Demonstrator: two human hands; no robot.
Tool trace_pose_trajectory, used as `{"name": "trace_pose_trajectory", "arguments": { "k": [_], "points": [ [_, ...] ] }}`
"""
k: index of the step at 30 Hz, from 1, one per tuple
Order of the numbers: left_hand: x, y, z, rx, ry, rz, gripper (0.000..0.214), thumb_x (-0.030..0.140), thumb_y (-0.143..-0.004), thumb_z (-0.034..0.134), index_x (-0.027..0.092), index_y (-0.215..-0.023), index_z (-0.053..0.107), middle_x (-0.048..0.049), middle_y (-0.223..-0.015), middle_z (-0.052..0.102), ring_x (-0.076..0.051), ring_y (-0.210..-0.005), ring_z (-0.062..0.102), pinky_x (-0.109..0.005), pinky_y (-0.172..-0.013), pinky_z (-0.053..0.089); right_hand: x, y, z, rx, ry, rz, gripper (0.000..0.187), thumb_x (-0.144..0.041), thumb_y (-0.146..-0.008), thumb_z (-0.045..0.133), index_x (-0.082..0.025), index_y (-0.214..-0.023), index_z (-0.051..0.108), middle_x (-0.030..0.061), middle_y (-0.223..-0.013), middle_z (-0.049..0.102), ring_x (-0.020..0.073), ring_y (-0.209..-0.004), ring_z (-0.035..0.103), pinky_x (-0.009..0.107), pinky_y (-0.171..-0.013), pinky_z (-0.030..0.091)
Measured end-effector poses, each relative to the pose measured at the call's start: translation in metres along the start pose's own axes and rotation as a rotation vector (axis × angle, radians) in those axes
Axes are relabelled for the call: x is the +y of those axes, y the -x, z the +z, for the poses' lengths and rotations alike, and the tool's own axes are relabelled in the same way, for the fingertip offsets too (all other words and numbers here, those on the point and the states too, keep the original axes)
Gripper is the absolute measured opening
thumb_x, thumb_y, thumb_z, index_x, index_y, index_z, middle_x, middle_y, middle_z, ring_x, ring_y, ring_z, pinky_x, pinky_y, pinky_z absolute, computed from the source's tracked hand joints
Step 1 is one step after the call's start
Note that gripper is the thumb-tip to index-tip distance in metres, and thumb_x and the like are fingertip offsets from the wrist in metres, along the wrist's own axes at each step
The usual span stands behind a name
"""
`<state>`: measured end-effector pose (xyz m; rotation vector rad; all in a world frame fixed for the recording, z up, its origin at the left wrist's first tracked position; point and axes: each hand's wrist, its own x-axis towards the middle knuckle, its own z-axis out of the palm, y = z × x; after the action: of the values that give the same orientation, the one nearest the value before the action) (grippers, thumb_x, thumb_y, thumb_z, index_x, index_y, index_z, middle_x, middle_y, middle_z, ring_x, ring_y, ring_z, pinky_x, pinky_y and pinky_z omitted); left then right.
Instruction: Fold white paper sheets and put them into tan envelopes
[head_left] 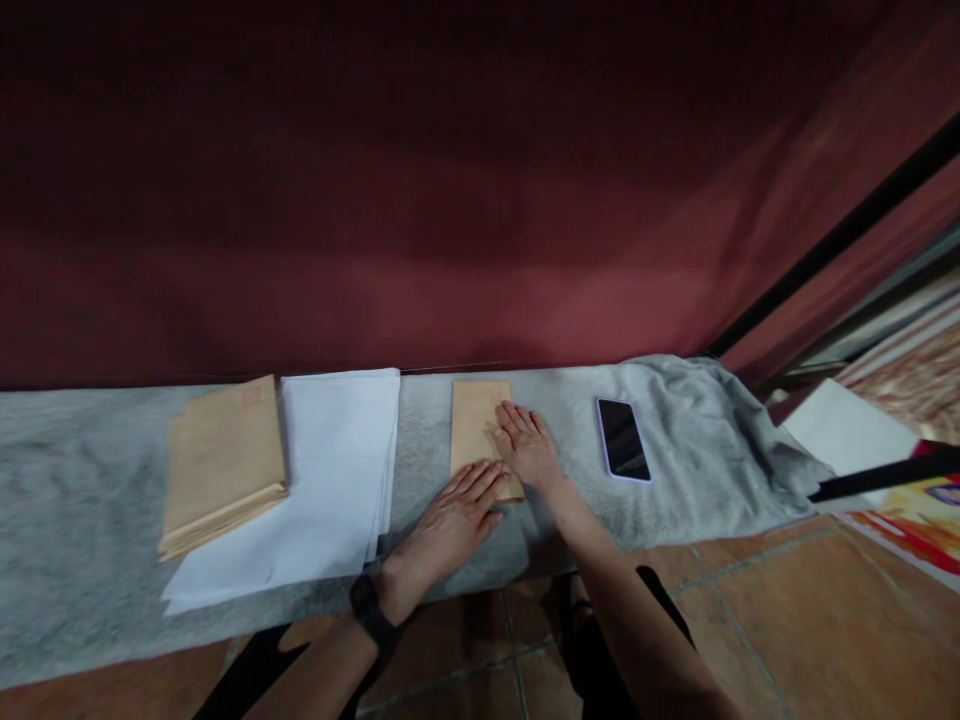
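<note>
Left of frame: stack of brown paper (pixel 229 450), lying partly over white sheets (pixel 341 440) on grey cloth (pixel 427 420). Lower centre: left hand (pixel 463 502), flat, unclenched, grasping nothing, resting on folded brown packet (pixel 471 418), centre of frame. Adjacent: right hand (pixel 529 452), likewise flat, on packet's right side. Right of centre: phone (pixel 624 440).

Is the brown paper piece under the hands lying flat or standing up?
Lying flat: the brown paper piece rests on the grey cloth, with the left hand and right hand palm-down on it.
</note>
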<state>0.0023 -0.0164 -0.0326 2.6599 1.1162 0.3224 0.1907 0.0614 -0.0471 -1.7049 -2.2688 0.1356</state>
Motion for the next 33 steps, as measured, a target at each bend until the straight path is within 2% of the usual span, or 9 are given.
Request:
{"name": "trace_pose_trajectory", "arguments": {
  "k": [8,17,21,25,33],
  "points": [
    [-0.007,0.004,-0.005,0.094,0.104,-0.046,0.047,0.024,-0.097,0.051,0.021,-0.144,0.048,-0.0097,-0.151,0.053,-0.022,-0.14,0.048,-0.044,-0.118,0.039,0.005,0.025,-0.011,-0.079,-0.022,-0.136,0.052,-0.033,-0.107,0.024,-0.015,-0.154,0.04,0.0082,-0.159,0.039,0.0219,-0.148,0.036,0.046,-0.123,0.026],
    [-0.009,0.006,-0.007,0.106,0.146,-0.064,0.049,0.022,-0.095,0.056,0.022,-0.144,0.05,-0.0099,-0.151,0.053,-0.022,-0.14,0.049,-0.043,-0.118,0.04,0.013,0.058,-0.023,-0.178,-0.126,-0.269,0.05,-0.037,-0.108,0.028,-0.022,-0.156,0.035,0.0064,-0.161,0.036,0.0203,-0.149,0.033,0.049,-0.123,0.027],
    [-0.011,0.007,-0.013,0.076,0.175,-0.071,0.046,0.02,-0.095,0.057,0.024,-0.141,0.054,-0.0075,-0.151,0.053,-0.021,-0.139,0.049,-0.043,-0.118,0.04,0.015,0.071,-0.032,-0.18,-0.198,-0.334,0.052,-0.04,-0.106,0.037,-0.024,-0.156,0.034,0.0085,-0.16,0.038,0.021,-0.148,0.036,0.05,-0.124,0.027],
    [-0.015,0.009,-0.013,0.106,0.211,-0.101,0.046,0.02,-0.095,0.056,0.025,-0.141,0.054,-0.0069,-0.148,0.056,-0.02,-0.138,0.051,-0.041,-0.117,0.042,0.016,0.079,-0.038,-0.188,-0.269,-0.36,0.055,-0.045,-0.103,0.049,-0.024,-0.153,0.041,0.0086,-0.158,0.041,0.0225,-0.147,0.039,0.051,-0.123,0.028],
    [-0.018,0.008,-0.005,0.162,0.201,-0.114,0.039,0.018,-0.097,0.05,0.022,-0.135,0.06,-0.0072,-0.143,0.061,-0.019,-0.133,0.055,-0.041,-0.114,0.045,0.015,0.08,-0.029,-0.073,-0.299,-0.329,0.04,-0.028,-0.103,0.049,-0.027,-0.142,0.054,0.0064,-0.149,0.055,0.021,-0.139,0.049,0.051,-0.12,0.034]
  ]
}}
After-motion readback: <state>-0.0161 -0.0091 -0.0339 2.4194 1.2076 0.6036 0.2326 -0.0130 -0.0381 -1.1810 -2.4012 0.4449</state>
